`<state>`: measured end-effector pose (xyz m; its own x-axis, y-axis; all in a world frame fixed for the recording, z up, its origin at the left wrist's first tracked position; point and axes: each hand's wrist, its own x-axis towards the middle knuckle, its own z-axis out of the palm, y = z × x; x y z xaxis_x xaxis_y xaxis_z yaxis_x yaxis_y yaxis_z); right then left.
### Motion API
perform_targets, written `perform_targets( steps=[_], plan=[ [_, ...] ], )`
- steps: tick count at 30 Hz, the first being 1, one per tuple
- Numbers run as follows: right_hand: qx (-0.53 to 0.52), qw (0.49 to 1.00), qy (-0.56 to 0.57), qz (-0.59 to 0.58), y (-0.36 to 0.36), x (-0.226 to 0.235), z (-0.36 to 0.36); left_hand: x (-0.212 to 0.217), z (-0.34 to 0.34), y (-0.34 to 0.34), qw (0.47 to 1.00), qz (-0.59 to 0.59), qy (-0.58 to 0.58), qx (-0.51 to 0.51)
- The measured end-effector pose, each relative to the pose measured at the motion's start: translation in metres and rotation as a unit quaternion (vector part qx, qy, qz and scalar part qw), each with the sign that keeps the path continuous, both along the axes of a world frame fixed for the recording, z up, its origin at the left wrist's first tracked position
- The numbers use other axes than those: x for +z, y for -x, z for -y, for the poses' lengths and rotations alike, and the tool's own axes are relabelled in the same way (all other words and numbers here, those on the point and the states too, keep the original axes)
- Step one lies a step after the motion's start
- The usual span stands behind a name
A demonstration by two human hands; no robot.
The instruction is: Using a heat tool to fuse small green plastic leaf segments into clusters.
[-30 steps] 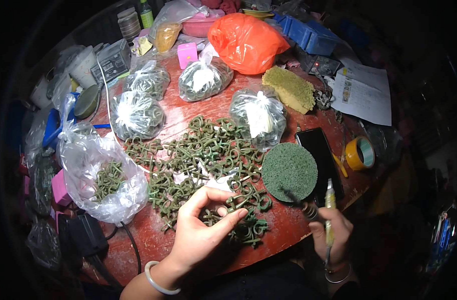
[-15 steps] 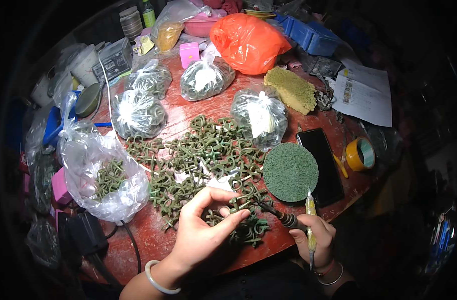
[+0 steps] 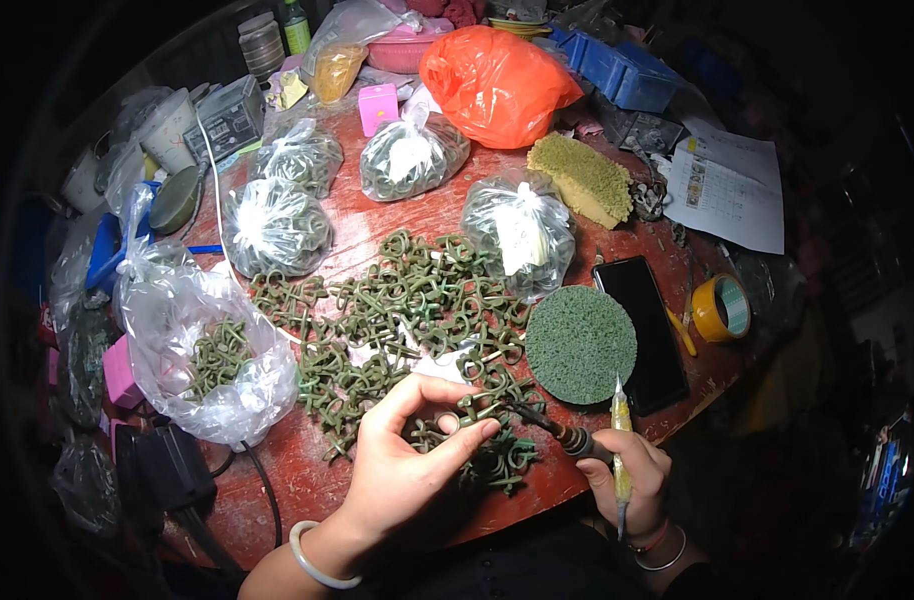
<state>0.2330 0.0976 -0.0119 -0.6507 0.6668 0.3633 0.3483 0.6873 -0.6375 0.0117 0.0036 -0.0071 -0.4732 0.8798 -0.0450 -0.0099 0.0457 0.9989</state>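
Note:
My left hand (image 3: pixel 397 465) pinches a small green ring-shaped piece (image 3: pixel 483 408) between thumb and forefinger. My right hand (image 3: pixel 639 478) is closed around two tools: a dark-handled iron (image 3: pixel 577 441), like a soldering iron, and a slim pointed tool with a yellow wrapped handle (image 3: pixel 621 455), upright across the fingers. The iron's thin tip reaches to the piece or just beside it; whether they touch, I cannot tell. Beneath and beyond my left hand spreads a heap of similar green ring pieces (image 3: pixel 417 290). A round, rough green pad (image 3: pixel 581 345) lies ahead of my right hand.
An open clear bag (image 3: pixel 162 320) with green pieces sits at left. Tied bags (image 3: pixel 414 160) stand behind the heap, near a red plastic bag (image 3: pixel 497 85) and a yellow sponge block (image 3: pixel 582 180). At right lie a black phone (image 3: pixel 642 300), yellow tape (image 3: pixel 720 307) and a paper sheet (image 3: pixel 727 190).

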Motion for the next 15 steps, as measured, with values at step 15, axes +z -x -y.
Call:
perform_targets(
  steps=[15],
  plan=[
    [-0.001,1.000,-0.005,-0.008,-0.0045,-0.0022,0.0028,-0.0044,0.0041,-0.0002,0.991,-0.113,-0.069,0.006]
  ],
)
